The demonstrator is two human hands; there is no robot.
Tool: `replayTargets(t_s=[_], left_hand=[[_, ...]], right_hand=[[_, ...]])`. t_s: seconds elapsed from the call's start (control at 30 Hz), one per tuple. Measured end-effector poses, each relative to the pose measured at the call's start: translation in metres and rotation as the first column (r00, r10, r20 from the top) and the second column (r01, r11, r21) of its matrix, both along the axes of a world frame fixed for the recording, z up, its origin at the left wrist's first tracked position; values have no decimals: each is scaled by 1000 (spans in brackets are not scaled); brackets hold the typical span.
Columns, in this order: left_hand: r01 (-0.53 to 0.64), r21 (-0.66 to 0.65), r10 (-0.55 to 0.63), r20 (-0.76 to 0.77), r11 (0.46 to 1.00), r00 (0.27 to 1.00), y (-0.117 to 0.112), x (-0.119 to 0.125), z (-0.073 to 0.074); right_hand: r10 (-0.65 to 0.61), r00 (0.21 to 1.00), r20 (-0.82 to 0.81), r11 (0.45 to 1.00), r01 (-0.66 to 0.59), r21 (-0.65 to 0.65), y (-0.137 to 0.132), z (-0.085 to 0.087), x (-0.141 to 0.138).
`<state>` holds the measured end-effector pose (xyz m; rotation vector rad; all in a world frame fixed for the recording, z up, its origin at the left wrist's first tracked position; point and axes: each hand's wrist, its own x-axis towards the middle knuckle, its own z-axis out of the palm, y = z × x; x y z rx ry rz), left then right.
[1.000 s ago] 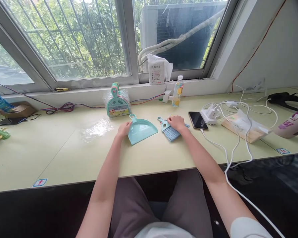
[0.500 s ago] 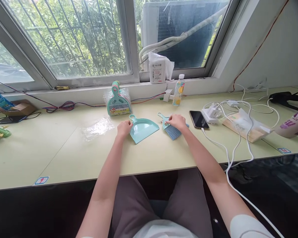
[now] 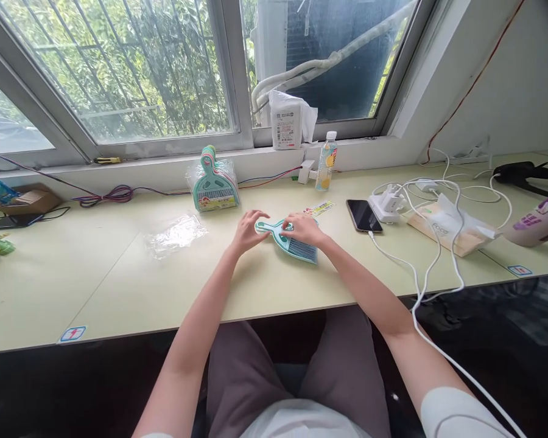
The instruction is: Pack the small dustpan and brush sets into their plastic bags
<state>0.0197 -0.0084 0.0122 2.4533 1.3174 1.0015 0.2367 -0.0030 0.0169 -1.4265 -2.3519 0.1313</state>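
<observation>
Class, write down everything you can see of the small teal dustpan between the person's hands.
The dustpan is small, pale teal, seemingly plastic: a flat scoop and a short looped handle. It lies flat on the table, handle pointing left. A matching brush with blue bristles lies nested in it. Fingertips of the left hand touch the handle; the right hand rests on the brush.

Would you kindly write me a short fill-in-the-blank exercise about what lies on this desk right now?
1. The left hand and the right hand both touch the dustpan, on which a ____ lies.
2. The dark phone lies flat to the ____ of the right hand.
3. The bottle stands ____, not on its side.
4. The clear wrapper lies to the ____ of the left hand.

Missing words: brush; right; upright; left.
</observation>
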Motion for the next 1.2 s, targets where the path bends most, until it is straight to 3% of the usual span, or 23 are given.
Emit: replayTargets(t_s=[0.23,0.33,0.5,0.73,0.93,1.1,1.2], left_hand=[[-21,128,64,-344,992,937,6,-7,-16],[41,183,35,-397,982,917,6,-3,-19],[24,162,57,-475,987,878,8,-2,-21],[34,149,46,-501,988,864,6,1,-19],[57,180,62,-592,982,804,5,3,-18],[16,190,80,-486,982,870,8,2,-26],[-58,204,132,-369,977,920,5,1,-23]], right_hand=[[48,995,-87,999,-50,-12,7,-5,4],[62,989,-131,997,-66,-27,10,-6,5],[60,989,-138,997,-66,-34,13,-7,6],[44,994,-95,995,-52,-89,10,-2,4],[18,999,-50,995,-23,-95,6,2,1],[2,1000,-19,998,-3,-67,4,2,2],[-15,999,-33,998,13,-56,3,4,5]])
